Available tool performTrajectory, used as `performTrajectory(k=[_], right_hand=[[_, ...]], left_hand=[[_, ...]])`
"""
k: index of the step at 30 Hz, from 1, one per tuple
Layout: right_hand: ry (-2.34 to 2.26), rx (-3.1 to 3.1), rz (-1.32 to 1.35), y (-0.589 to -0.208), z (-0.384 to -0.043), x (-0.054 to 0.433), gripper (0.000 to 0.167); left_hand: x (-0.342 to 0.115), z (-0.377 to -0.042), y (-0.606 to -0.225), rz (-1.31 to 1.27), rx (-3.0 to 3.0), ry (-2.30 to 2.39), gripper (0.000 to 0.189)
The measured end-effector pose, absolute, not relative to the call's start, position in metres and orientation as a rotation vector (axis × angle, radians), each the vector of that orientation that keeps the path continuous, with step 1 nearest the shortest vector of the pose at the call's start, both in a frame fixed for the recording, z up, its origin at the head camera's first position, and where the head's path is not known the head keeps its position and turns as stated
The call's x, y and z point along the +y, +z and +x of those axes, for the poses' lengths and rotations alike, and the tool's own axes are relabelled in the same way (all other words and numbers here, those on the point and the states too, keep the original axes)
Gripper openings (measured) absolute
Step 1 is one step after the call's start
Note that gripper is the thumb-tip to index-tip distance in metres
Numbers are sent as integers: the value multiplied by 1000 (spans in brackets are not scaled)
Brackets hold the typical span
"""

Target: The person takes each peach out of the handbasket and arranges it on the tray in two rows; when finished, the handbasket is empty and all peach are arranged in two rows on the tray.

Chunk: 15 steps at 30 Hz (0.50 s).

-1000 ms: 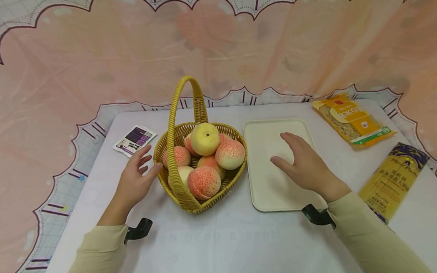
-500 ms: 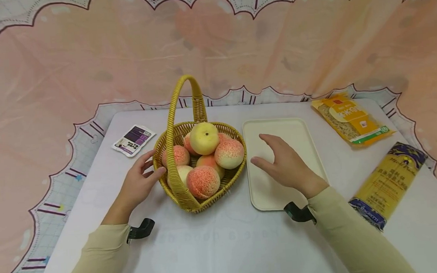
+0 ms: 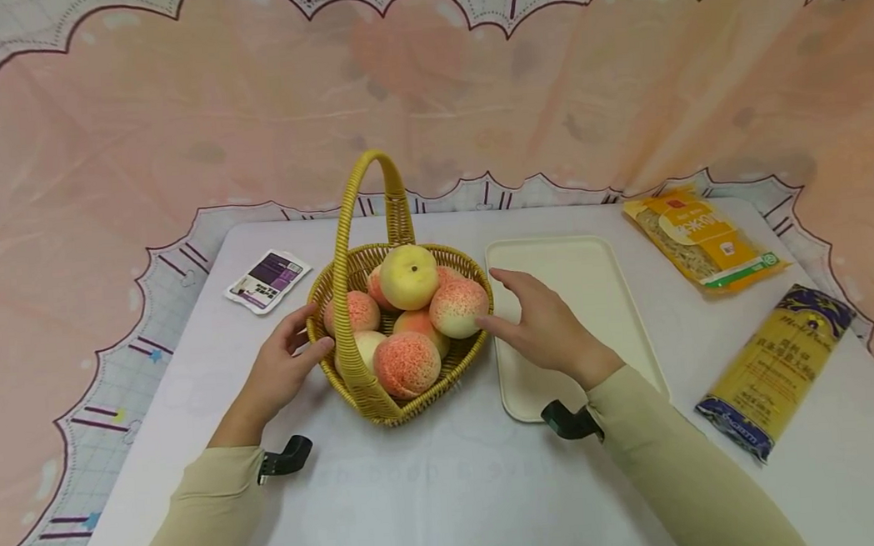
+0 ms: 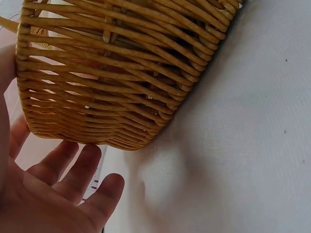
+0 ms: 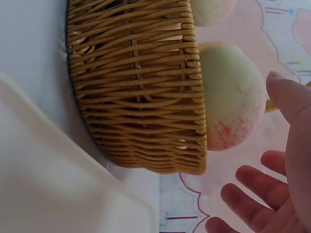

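A yellow wicker basket (image 3: 382, 406) with a tall handle stands mid-table, heaped with several peaches. A yellow peach (image 3: 409, 276) lies on top, and a pale, red-speckled peach (image 3: 459, 309) sits near the right rim. My left hand (image 3: 281, 368) is at the basket's left side, thumb over the rim and fingers loosely spread along the outside; in the left wrist view the fingertips (image 4: 90, 155) are right at the wicker. My right hand (image 3: 549, 329) hovers over the tray's left side with relaxed fingers, its thumb tip close to the speckled peach (image 5: 233, 97).
Right of the basket lies a cream rectangular tray (image 3: 567, 257). An orange food bag (image 3: 705, 240) and a yellow-and-blue spaghetti packet (image 3: 781, 369) lie further right. A small white-and-purple sachet (image 3: 268, 281) rests behind my left hand. A patterned curtain hangs behind the table.
My right hand has moved left across the tray to the basket's right rim. My left hand has shifted slightly right, against the basket's left side. The basket has stayed in place.
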State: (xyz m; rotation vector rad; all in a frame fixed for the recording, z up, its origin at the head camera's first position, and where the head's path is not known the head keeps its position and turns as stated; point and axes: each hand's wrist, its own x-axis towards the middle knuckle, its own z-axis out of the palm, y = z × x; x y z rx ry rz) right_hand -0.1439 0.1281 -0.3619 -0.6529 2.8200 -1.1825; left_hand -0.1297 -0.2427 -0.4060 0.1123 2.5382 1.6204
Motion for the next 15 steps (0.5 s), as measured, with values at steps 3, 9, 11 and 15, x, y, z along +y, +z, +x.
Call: performTrajectory(k=[3, 9, 11, 15], right_hand=[[-1183, 2814, -661, -361, -146, 124, 72], [-1212, 2804, -672, -362, -151, 117, 70], [-1223, 2801, -677, -362, -151, 116, 70], [-1239, 2793, -692, -363, -153, 114, 70]], left_hand=[[-242, -130, -406, 111, 2539, 1619, 70], [-242, -130, -407, 94, 2543, 1607, 69], [-242, -130, -408, 88, 2540, 1607, 69], [-242, -130, -408, 80, 2532, 1615, 69]])
